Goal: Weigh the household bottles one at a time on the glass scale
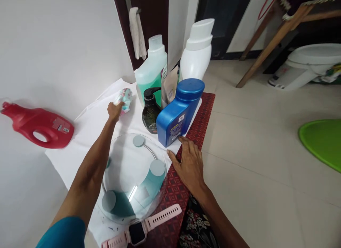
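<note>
At the far end of the white cloth, my left hand is closed on a small floral packet in pale green and pink. My right hand rests with fingers spread at the table edge, its fingertips beside the base of a blue bottle. Behind that bottle stand a dark pump bottle, a bottle of green liquid, a beige pouch and a tall white bottle. Below my left forearm lies a round glass scale, with a pink-strapped smartwatch near it.
A red jug lies on its side at the left by the wall. The white cloth covers part of a red patterned mat. On the right are tiled floor, a green board-like object, a white bucket and wooden legs.
</note>
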The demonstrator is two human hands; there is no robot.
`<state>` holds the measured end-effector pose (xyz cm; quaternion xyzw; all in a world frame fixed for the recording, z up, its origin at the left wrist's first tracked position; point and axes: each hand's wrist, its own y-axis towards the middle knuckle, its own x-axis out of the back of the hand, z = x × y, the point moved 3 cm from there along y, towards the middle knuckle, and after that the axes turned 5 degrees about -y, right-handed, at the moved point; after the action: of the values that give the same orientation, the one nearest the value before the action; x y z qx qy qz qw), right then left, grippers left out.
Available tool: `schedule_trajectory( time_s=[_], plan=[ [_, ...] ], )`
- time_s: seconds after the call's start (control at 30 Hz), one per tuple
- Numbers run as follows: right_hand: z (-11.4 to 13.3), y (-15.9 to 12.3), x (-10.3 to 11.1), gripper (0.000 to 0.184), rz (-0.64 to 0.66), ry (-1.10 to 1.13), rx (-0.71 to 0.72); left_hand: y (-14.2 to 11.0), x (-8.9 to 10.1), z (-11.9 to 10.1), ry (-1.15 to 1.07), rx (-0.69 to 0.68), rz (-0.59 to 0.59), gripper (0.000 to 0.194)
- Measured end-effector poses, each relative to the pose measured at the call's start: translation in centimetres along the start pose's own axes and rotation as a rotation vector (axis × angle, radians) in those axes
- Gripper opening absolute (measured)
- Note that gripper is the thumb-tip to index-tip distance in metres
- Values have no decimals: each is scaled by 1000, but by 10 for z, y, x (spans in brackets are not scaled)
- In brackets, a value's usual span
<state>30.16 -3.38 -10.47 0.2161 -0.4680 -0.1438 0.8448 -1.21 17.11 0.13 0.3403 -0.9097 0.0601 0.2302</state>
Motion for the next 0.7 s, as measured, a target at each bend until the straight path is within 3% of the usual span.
schedule_trajectory(
  time_s=[0.1, 0.23, 0.33, 0.4, 0.5, 0.6, 0.7],
  plan=[
    [-1, 1, -2, 53, -7, -6, 8, -18, 48, 9, -113, 60, 11, 32],
    [0, 2, -4, 52, 9, -22, -2, -74, 130, 24, -200, 27, 47, 36],
    [0, 3, -5, 53, 51, -26, -15, -131, 186, 34, -192, -121, 88, 41],
    [1, 4, -6, 54, 70, -17, -16, -171, 211, 40, -73, -246, 71, 40],
    [2, 4, -6, 55, 81, -8, -8, -222, 216, 55, 120, -344, 54, 40],
    [3, 4, -6, 54, 78, -7, 1, -255, 194, 74, 168, -419, 70, 54],
    [5, 4, -5, 54, 87, -14, 7, -270, 174, 86, 231, -525, 54, 62]
  ],
)
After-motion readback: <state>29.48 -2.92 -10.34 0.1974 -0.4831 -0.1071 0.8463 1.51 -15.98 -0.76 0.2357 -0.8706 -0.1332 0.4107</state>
